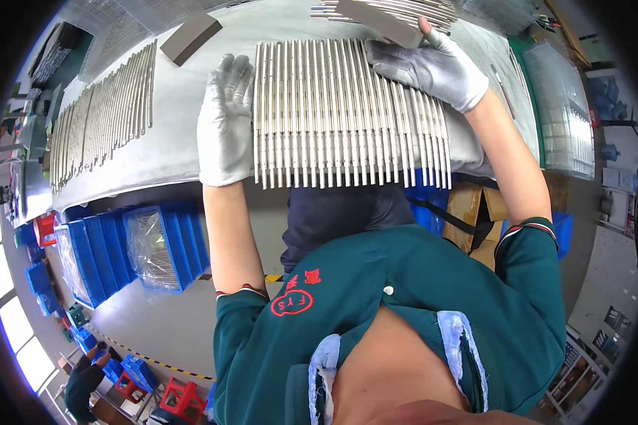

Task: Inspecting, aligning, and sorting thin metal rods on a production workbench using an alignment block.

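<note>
A row of several long silver metal rods (333,113) lies side by side on a grey-covered table (184,134). My left hand (225,124), in a white glove, lies flat with fingers straight against the left end of the row. My right hand (425,67), in a grey glove, rests spread on top of the rods at the far right of the row. Neither hand grips anything.
A second row of rods (99,117) lies at the table's left, and more rods (397,10) at the far edge. A brown block (190,37) sits at the back. Blue bins (142,248) stand under the table. Clear trays (560,113) are stacked at the right.
</note>
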The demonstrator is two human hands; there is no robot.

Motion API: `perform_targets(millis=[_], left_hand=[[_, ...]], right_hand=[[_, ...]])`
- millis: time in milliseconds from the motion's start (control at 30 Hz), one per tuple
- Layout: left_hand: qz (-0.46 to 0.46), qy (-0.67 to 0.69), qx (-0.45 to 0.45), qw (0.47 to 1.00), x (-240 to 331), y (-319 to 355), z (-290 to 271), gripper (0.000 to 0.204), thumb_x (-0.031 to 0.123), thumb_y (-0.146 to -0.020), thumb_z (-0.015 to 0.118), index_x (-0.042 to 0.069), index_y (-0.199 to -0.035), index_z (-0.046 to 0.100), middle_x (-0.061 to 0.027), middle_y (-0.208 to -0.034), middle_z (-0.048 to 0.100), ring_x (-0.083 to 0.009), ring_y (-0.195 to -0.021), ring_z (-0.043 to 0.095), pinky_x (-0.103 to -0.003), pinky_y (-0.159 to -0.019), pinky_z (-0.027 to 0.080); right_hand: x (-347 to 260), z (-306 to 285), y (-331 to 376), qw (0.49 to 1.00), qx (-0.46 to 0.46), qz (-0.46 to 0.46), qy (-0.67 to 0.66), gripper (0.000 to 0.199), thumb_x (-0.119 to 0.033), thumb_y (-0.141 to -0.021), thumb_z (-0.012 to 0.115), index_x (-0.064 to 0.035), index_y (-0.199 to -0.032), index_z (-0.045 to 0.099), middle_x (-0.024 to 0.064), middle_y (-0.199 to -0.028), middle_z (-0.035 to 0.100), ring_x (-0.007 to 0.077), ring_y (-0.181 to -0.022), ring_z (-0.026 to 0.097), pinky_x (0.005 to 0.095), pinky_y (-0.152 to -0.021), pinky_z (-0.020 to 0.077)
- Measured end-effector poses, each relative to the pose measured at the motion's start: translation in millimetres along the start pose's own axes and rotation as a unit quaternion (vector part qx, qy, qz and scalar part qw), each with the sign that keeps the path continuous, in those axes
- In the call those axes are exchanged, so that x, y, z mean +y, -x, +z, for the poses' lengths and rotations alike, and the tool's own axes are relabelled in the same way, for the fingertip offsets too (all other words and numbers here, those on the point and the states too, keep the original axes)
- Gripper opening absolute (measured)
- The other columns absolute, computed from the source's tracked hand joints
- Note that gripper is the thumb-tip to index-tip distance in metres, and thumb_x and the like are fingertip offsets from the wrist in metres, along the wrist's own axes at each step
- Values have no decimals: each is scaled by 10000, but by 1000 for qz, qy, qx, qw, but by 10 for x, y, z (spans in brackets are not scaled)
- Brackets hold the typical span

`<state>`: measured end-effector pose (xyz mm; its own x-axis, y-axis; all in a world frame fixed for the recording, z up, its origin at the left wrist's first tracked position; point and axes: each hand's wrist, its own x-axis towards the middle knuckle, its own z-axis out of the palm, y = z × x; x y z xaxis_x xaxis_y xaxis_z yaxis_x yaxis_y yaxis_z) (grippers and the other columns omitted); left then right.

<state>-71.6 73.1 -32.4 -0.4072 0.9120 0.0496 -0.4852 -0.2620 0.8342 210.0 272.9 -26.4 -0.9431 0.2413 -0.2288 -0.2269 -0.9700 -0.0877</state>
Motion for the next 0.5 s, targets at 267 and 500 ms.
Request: perform_targets(millis=[267,500], left_hand=[[-25,-18,31,999,108,43,-14,678,497,-987,468,25,-1457,338,-171,-1508,344,-290,-1428,279,-448,-1207,204],[-26,27,62,997,145,71,15,617,436,-1011,451,10,-1446,355,-172,-1494,374,-293,-1425,290,-451,-1211,203]], right_hand=[[-90,48,427,988,18,-59,140,635,-382,-984,544,31,-1412,321,229,-1491,295,334,-1402,319,436,-1193,270],[-115,70,727,977,75,-116,162,704,-376,-997,518,24,-1484,205,223,-1507,295,310,-1403,325,409,-1199,261]])
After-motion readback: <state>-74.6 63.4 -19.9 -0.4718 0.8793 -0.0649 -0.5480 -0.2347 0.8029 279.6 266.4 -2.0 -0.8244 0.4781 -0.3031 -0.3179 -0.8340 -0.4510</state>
